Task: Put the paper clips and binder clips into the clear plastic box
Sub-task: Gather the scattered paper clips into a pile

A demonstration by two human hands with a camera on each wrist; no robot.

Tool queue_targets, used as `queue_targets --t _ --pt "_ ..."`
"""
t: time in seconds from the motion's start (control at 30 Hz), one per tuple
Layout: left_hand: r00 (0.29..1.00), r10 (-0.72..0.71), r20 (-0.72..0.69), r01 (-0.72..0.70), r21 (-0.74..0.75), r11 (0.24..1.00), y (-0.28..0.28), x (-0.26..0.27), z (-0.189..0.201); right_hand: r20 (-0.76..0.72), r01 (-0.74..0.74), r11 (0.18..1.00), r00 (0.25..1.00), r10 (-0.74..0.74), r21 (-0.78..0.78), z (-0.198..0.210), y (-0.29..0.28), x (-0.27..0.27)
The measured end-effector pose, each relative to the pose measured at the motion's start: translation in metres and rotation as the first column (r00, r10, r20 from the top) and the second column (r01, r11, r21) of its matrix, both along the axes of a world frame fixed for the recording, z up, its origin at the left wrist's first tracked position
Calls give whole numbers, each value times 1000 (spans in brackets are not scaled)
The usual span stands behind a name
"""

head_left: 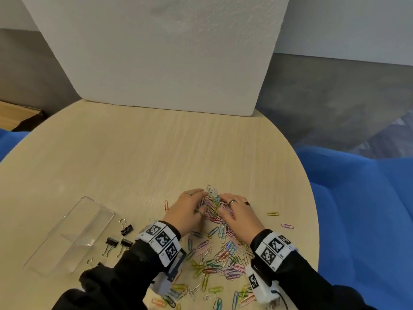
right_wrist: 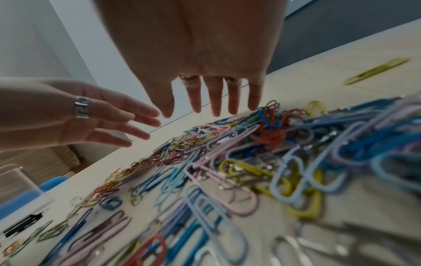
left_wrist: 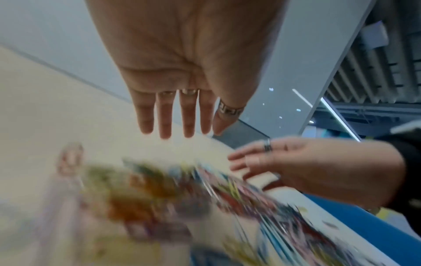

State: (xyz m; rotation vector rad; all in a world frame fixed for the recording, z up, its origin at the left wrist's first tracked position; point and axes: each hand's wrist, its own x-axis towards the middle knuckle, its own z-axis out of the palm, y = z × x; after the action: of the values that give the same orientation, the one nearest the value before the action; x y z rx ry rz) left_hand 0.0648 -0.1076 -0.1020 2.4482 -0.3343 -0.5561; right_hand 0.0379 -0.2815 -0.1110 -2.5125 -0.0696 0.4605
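Observation:
A heap of coloured paper clips [head_left: 212,199] lies on the round wooden table [head_left: 134,164], with my left hand [head_left: 191,205] on its left side and my right hand [head_left: 235,209] on its right. Both hands press against the heap from the sides. In the wrist views the left hand [left_wrist: 180,115] and the right hand [right_wrist: 212,93] show straight, spread fingers above the clips [right_wrist: 239,153]. More paper clips [head_left: 220,258] lie scattered between my wrists. Three black binder clips [head_left: 126,228] sit left of my left wrist. The clear plastic box [head_left: 71,236] lies at the near left.
A white foam board [head_left: 156,52] stands at the table's far edge. Blue upholstery [head_left: 357,209] runs along the right side. Stray clips lie apart: a yellow one [head_left: 273,213], a pink one [head_left: 287,226] and an orange one [head_left: 166,205].

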Motion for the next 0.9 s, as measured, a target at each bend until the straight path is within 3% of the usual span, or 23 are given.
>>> queue_targets --t 0.17,0.4,0.63,0.8,0.9 --pt "997 8 78 -18 124 992 42 12 44 -54 59 982 996 -70 -179 3 8 9" --pt "969 172 174 -223 330 917 116 9 79 -53 66 975 995 -79 -212 -4 30 17" --pt "920 388 53 -367 461 808 182 -12 81 31 85 996 996 -84 -37 -13 34 22" --pt "872 465 -151 -355 459 815 206 -33 70 40 90 996 995 -90 -2 -16 34 24" --pt "854 479 -203 -350 457 818 210 -41 64 50 117 993 992 -118 32 -15 35 24"
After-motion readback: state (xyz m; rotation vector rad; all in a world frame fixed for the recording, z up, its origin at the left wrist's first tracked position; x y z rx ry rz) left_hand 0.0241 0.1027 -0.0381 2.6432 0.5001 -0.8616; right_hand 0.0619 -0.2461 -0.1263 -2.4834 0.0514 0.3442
